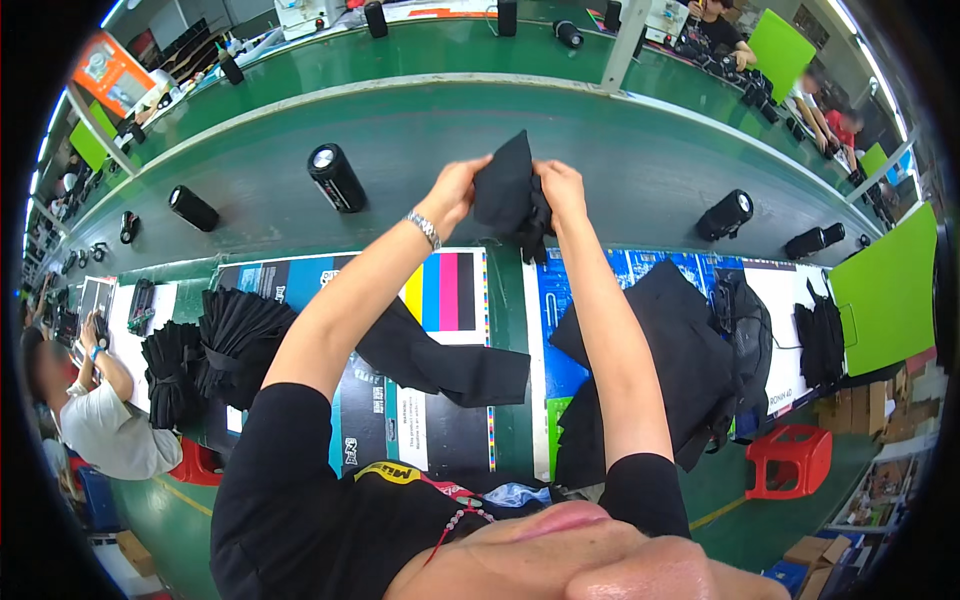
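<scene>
Both arms reach forward over the grey belt, holding a piece of black cloth (503,187) up between the hands. My left hand (459,188) is closed on its left edge, a metal-banded watch on that wrist. At the opposite edge my right hand (561,190) is closed on the same cloth, and dark straps or folds hang below. Whether it is a bag or a flat piece, I cannot tell. A flat black fabric strip (440,362) lies on the table below my left forearm. Beneath my right forearm is a pile of black fabric pieces (655,335).
Black cylindrical speakers stand or lie along the belt, one (337,178) left of my hands, another (725,215) to the right. Tied black fabric bundles (240,335) sit at the table's left. A black mesh bag (745,320) lies right. A co-worker (110,420) sits left; a red stool (790,465) stands right.
</scene>
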A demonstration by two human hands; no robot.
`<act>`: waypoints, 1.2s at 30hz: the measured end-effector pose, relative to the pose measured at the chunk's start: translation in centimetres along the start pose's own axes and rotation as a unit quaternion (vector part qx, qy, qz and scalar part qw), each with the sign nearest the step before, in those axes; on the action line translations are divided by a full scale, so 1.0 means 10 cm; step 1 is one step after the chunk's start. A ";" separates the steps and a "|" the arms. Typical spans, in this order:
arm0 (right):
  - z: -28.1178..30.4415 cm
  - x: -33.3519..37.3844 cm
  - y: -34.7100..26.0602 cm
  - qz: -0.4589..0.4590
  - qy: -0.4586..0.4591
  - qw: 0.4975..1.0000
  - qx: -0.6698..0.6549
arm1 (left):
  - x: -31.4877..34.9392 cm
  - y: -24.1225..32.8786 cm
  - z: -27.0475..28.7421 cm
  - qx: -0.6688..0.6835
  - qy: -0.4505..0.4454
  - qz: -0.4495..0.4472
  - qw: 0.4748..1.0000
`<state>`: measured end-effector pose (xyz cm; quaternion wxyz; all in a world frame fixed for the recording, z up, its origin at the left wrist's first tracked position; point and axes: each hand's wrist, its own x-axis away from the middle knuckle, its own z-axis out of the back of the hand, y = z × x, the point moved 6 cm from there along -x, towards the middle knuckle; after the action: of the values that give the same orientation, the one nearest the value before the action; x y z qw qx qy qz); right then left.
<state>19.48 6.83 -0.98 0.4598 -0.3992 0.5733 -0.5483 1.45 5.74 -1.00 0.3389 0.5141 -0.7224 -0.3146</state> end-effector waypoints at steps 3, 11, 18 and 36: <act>0.00 -0.04 0.02 -0.058 -0.063 0.993 0.077 | 0.05 -0.11 0.14 -0.025 0.012 0.024 0.999; 0.42 -0.10 -0.10 -0.074 -0.026 0.922 0.379 | 0.07 -0.09 -0.16 -0.232 0.012 0.046 0.972; 0.38 -0.23 -0.09 -0.055 -0.047 0.952 0.298 | -0.22 -0.11 -0.76 -0.097 -0.090 0.118 0.984; 0.85 -0.03 0.37 -0.034 0.018 0.926 0.376 | -0.86 -0.94 -0.19 -0.591 0.065 -0.334 0.732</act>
<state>27.89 5.17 -4.47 0.5471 -0.2061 0.3195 -0.7457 10.07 11.21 -8.90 0.4931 0.4378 -0.1488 -0.7369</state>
